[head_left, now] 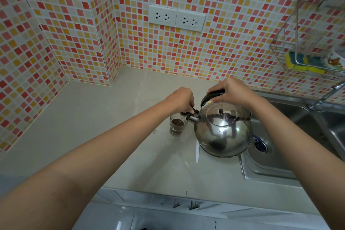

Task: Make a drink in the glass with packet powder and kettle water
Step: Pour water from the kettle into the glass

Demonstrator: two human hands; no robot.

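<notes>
On the pale, smooth bench (115, 136), near the middle of the scene, a small clear glass (177, 124) is seen standing upright, with dark brown powder or liquid inside it; just to its right a rounded kettle (223, 132) of polished, mirror-like steel is held tilted, its short spout reaching over the rim of the glass; whether the kettle's base touches the bench cannot be told. The black curved handle (211, 96) of the kettle is wrapped by the right hand (232, 90), fingers closed around it; the black spout cap (192, 112) is pinched by the fingers of the left hand (180, 100) and held lifted at the spout. A thin stream between spout and glass is suggested, though too fine to be sure of; no packet can be made out.

To the right, a stainless-steel sink (291, 136) is set into the bench, its rim lying just under the kettle's right side; a metal tap (325, 97) stands at its far edge. A wire rack (285, 43) holding a yellow and green sponge (302, 62) is fixed to the mosaic-tiled wall (74, 24); two white socket plates (176, 17) are mounted on the far wall. Wide bare bench is left to the left of the glass and towards the far corner; the near edge of the bench is straight.
</notes>
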